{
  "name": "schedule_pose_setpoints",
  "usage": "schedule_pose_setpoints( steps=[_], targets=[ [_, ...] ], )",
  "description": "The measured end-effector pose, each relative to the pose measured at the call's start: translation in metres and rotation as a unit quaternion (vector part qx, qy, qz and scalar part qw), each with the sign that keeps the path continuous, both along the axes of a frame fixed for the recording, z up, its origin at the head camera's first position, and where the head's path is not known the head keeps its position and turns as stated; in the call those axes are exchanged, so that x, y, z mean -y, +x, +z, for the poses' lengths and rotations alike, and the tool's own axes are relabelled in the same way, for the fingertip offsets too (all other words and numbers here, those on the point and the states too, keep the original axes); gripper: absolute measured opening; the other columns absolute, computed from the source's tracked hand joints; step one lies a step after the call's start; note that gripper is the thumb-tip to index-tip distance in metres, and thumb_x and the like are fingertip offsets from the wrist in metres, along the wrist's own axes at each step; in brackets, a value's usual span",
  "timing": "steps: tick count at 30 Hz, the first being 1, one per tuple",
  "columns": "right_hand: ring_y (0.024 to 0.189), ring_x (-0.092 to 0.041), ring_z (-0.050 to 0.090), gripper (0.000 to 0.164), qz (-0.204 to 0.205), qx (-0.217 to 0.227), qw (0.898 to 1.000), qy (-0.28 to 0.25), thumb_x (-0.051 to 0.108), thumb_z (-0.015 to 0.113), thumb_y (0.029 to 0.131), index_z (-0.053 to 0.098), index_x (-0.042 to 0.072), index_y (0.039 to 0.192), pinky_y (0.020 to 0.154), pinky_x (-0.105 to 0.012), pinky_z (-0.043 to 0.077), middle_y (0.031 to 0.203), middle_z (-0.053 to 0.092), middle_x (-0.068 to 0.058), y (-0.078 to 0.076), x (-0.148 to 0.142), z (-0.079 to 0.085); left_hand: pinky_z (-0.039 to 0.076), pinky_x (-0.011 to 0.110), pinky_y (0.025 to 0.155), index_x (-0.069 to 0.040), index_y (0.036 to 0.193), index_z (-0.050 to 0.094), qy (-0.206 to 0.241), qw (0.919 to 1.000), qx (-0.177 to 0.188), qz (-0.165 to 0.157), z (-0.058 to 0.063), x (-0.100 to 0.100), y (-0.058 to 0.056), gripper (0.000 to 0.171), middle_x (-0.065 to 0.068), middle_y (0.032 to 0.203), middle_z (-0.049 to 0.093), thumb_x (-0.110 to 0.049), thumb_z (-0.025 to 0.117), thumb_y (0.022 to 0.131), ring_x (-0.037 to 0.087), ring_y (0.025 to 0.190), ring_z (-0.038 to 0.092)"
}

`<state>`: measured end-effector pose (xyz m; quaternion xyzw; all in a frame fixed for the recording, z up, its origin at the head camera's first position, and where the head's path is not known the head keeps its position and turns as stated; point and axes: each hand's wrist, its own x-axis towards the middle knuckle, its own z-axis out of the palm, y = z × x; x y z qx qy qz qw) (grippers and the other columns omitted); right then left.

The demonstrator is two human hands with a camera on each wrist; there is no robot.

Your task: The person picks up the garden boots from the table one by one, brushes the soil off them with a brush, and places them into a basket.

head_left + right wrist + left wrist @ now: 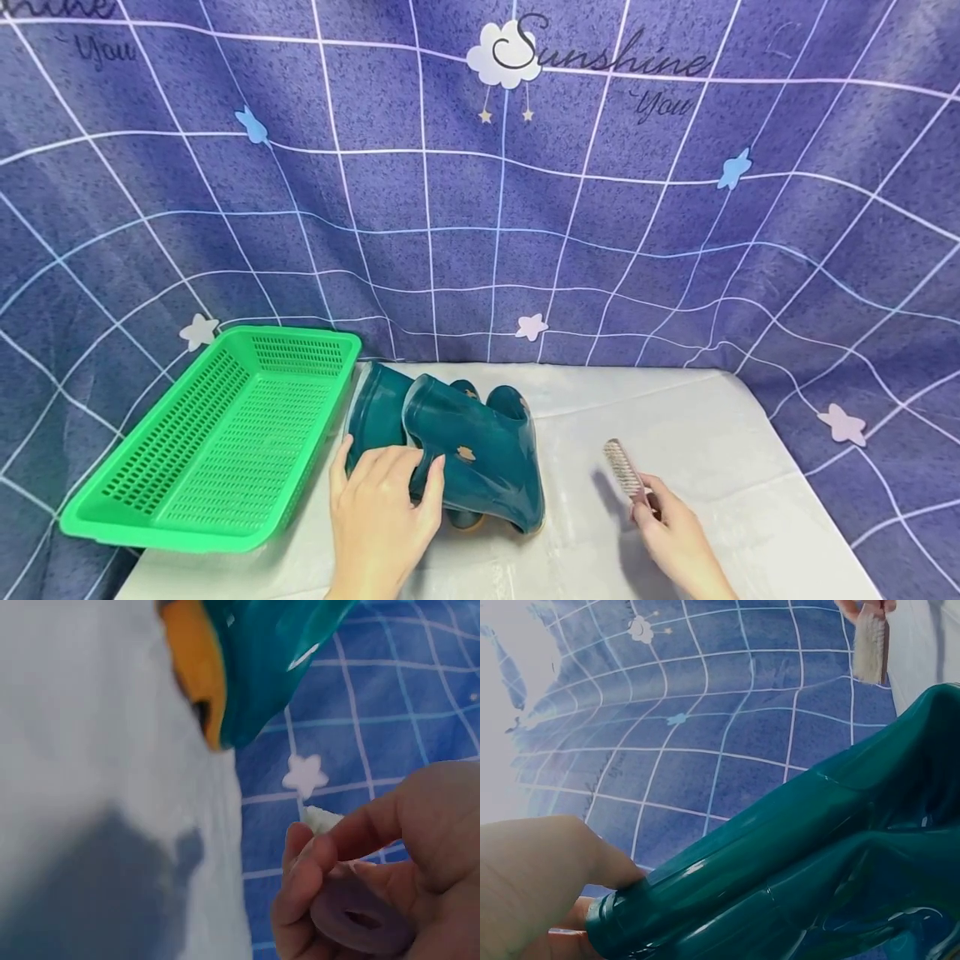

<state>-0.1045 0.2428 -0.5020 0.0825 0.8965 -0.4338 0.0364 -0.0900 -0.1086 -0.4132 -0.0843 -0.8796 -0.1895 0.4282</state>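
Observation:
A pair of glossy teal rain boots lies on its side on the white-covered table. The upper boot (498, 467) has its opening toward the left and its orange-edged sole (199, 667) toward the right. Partly under it lies the other boot (378, 408). My left hand (382, 504) grips the boot at its opening, with the thumb on one side of the collar (619, 922) and fingers on the other. To the right, my right hand (671, 529) holds a scrubbing brush (622, 467) by its pinkish handle (360, 915), pale bristles showing, apart from the boots.
A green plastic basket (345, 358) with perforated sides stands left of the boots. White cloth (600, 400) covers the table. Behind and around it hangs a blue curtain (465, 192) with a white grid and stars.

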Motion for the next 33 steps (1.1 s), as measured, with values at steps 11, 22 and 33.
schedule_pose_setpoints(
  steps=[11, 22, 33],
  targets=[
    [0.076, -0.003, 0.056, 0.028, 0.051, -0.093, 0.994, -0.037, 0.008, 0.06, 0.105, 0.072, 0.016, 0.128, 0.068, -0.022, 0.046, 0.089, 0.07, 0.008, 0.009, 0.043, 0.025, 0.038, 0.068, 0.114, -0.009, 0.082, 0.079, 0.004, 0.9994, -0.024, -0.024, -0.001, -0.003, -0.002, 0.014, 0.003, 0.084, 0.079, -0.023, 0.081, 0.084, 0.027, 0.088, 0.072],
    [0.064, 0.0, 0.052, 0.037, 0.077, -0.144, 0.985, -0.055, 0.006, 0.065, 0.101, 0.076, 0.025, 0.13, 0.057, -0.021, 0.044, 0.088, 0.071, 0.013, 0.007, 0.079, 0.049, 0.036, 0.069, 0.115, -0.011, 0.084, 0.079, 0.012, 0.9983, -0.034, -0.046, -0.002, -0.004, -0.002, 0.011, 0.002, 0.086, 0.079, -0.022, 0.08, 0.084, 0.026, 0.092, 0.073],
    [0.09, 0.001, 0.062, 0.036, 0.112, -0.281, 0.952, -0.053, 0.008, 0.062, 0.107, 0.071, 0.016, 0.14, 0.077, -0.021, 0.053, 0.1, 0.074, 0.009, 0.01, 0.122, 0.045, 0.035, 0.07, 0.115, -0.013, 0.085, 0.079, 0.014, 0.9968, -0.041, -0.067, -0.002, -0.005, -0.002, 0.011, 0.0, 0.086, 0.08, -0.024, 0.08, 0.084, 0.024, 0.094, 0.074]
  ],
)
